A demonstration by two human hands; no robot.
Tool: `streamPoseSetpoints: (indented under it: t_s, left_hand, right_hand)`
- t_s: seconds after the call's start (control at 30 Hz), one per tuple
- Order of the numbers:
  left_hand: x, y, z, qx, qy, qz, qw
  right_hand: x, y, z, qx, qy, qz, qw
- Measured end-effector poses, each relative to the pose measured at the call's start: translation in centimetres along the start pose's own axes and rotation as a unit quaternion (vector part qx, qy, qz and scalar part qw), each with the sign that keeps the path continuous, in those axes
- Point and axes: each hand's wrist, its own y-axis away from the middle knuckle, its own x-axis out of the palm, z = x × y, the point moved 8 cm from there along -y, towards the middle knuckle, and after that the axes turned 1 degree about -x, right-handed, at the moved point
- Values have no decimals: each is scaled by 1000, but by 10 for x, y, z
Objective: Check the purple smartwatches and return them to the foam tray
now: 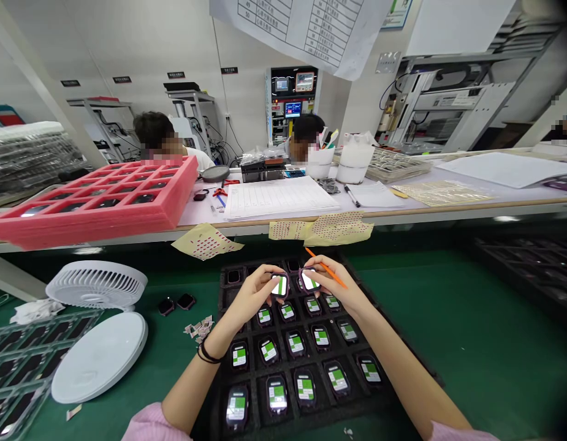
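My left hand point(254, 293) is closed on a smartwatch body point(279, 285) with a lit white and green screen. A second lit watch body point(310, 280) is gripped in my right hand point(341, 285), which also has a thin orange stick point(327, 268) tucked along its fingers. Both watches are held side by side over a black foam tray point(257, 389). Several watch bodies, such as the lit one point(305, 387) near the front, sit in the tray's pockets, most showing green and white screens. My hands cover part of the tray's back rows.
Left of the tray are a white fan point(99, 355), two dark watch bodies point(176, 303), small paper bits point(200, 329) and clear plastic trays point(16, 349). Above, a shelf point(251, 228) bears a pink foam tray point(90, 223) and papers point(278, 196). Two people sit beyond it.
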Motion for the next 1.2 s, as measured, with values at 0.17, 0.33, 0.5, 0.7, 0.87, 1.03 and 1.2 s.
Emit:
streamPoseSetpoints:
  t_s: [0.17, 0.33, 0.5, 0.7, 0.87, 1.03, 1.2]
  left_hand:
    - [4, 0, 1, 2, 17, 27, 1000]
    - [4, 2, 1, -2, 28, 36, 999]
    - [2, -1, 4, 2, 34, 25, 999]
    - [1, -1, 4, -18, 2, 1, 1000]
    - [0, 0, 4, -36, -21, -19, 999]
    - [0, -1, 3, -29, -4, -21, 999]
    - [3, 0, 1, -13, -7, 9, 1000]
  right_hand:
    - [3, -1, 0, -8, -9, 45, 999]
    - [4, 0, 2, -4, -9, 66, 998]
    - [0, -1, -3, 14, -17, 40, 999]
    - [-7, 0, -5, 20, -15, -13, 1000]
    - [-4, 0, -3, 18, -13, 2, 1000]
    - [2, 1, 1, 0, 15, 41, 999]
    - [6, 1, 2, -5, 8, 67, 998]
